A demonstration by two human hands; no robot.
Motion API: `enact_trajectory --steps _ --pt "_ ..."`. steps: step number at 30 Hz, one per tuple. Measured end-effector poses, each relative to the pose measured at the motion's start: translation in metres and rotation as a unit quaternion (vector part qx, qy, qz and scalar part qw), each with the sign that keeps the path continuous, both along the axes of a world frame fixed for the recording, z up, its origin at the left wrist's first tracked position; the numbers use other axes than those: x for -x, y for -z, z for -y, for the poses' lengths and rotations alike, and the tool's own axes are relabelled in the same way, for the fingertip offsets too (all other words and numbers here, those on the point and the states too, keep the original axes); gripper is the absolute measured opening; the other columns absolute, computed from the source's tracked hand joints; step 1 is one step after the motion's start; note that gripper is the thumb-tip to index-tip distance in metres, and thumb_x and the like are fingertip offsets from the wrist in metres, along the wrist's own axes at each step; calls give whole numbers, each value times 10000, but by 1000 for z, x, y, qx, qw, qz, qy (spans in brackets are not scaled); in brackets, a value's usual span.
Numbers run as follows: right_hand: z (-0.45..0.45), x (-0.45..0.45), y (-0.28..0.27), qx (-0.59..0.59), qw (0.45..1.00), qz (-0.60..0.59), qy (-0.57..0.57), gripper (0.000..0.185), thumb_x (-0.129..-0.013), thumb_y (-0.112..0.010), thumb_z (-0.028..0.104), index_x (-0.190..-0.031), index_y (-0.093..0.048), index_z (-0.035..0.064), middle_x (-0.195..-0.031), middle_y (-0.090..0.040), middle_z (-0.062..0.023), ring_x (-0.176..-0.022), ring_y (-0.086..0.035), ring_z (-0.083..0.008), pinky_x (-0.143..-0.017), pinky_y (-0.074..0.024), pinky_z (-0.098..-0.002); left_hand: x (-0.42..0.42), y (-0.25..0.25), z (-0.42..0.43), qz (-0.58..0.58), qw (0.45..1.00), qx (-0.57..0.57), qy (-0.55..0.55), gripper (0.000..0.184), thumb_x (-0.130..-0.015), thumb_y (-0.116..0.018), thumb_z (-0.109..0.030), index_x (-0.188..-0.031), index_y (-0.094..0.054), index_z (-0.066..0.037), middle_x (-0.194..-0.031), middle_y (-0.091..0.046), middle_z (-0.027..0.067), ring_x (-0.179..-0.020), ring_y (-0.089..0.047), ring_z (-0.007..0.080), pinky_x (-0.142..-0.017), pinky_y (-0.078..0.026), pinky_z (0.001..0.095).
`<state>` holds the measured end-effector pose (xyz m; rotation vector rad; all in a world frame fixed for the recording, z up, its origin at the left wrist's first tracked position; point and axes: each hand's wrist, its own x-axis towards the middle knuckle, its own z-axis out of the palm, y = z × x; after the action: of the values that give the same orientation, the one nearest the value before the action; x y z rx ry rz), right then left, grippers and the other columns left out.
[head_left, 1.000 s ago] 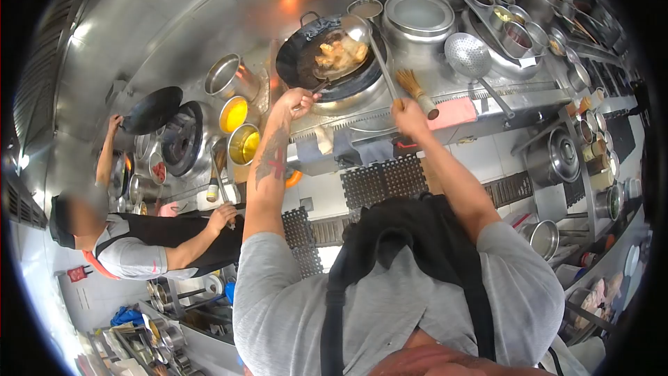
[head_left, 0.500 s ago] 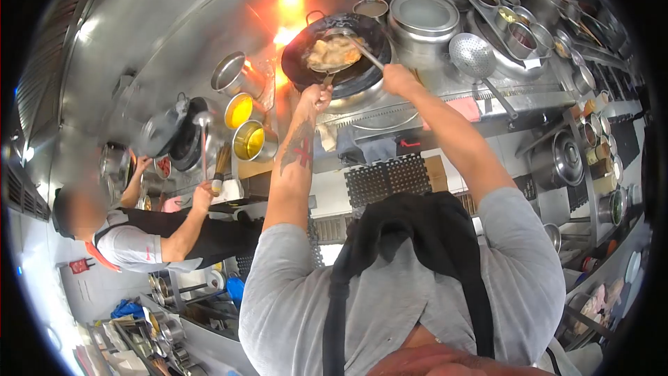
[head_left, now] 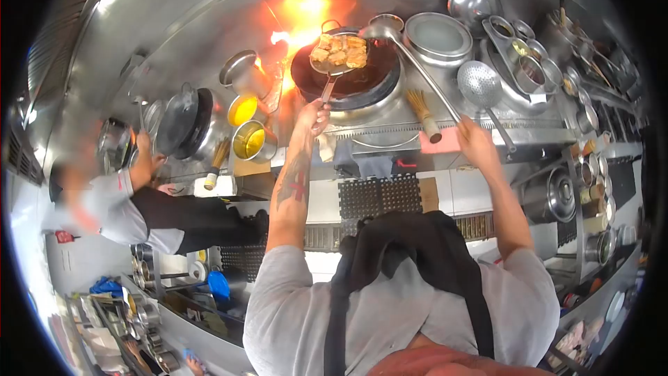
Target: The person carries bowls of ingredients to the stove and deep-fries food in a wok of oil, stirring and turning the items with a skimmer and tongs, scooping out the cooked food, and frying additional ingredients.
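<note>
My left hand (head_left: 312, 118) is closed around the handle of a strainer (head_left: 327, 89), raised over the black wok (head_left: 385, 73). Browned, fried-looking pieces of food (head_left: 339, 52) fill its bowl. Dark liquid lies in the wok beneath. To the right, my right hand (head_left: 476, 141) grips the end of a long metal ladle (head_left: 424, 73), whose bowl hangs over the wok's back right rim. Below the ladle's handle, a bamboo brush (head_left: 425, 115) rests on the stove. Near my right hand a pink cloth (head_left: 440, 141) lies at the counter's front edge.
Tall flames (head_left: 306, 10) rise behind the wok's left side. Left of it stand metal pots with yellow contents (head_left: 248, 141). A co-worker (head_left: 118, 202) works at another wok (head_left: 182, 122). On the right are a lidded pot (head_left: 437, 35), a perforated skimmer (head_left: 479, 83) and a condiment tray (head_left: 527, 56).
The strainer with the food has come up out of the wok. My right hand has swung right and back, drawing the ladle off the food. The co-worker has leaned toward the stove.
</note>
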<state>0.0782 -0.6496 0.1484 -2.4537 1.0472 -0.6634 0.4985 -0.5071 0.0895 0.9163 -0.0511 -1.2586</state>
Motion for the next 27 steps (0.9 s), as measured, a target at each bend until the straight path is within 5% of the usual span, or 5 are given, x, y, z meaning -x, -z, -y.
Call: enact_trajectory --steps 4,15,18,22,27 --pt "-4 61 -6 41 996 -70 -36 381 -820 -525 93 -1198 -520 48 -825 -609 -245 -753 -599 -403 -658 -465 -480 4 -23 5 -115 991 60 16 189 -932 -326 -50 -1088 -427 -19 -707 -457 45 -428 -347 49 -318 -271 166" --pt "-8 -26 5 -10 998 69 -10 363 -824 -561 142 -1157 -539 0 -757 -589 -262 -740 -587 -419 -640 -453 -464 44 -10 17 -32 999 8 -38 145 -941 -353 -114 -987 -449 -15 -666 -438 45 -415 -332 60 -298 -235 178" --pt "3 6 44 -50 996 78 16 361 -820 -554 151 -1136 -503 -16 -843 -596 -280 -812 -578 -441 -678 -457 -487 69 -13 6 104 993 -48 30 251 -962 -337 -254 -825 -426 -63 -507 -316 -28 -338 -242 47 -239 -147 195" --pt "11 54 109 -118 992 44 29 345 -832 -526 156 -1128 -473 -13 -819 -589 -296 -801 -571 -465 -663 -447 -517 95 -11 -6 190 977 -96 -9 193 -950 -375 -220 -836 -432 -75 -527 -350 -13 -342 -267 50 -239 -157 188" --pt "2 82 177 -156 981 -60 103 292 -835 -517 143 -1079 -433 7 -728 -572 -292 -761 -557 -494 -651 -442 -540 78 0 -10 128 989 -47 -53 92 -931 -401 -154 -868 -444 -102 -620 -429 21 -359 -288 44 -239 -181 194"
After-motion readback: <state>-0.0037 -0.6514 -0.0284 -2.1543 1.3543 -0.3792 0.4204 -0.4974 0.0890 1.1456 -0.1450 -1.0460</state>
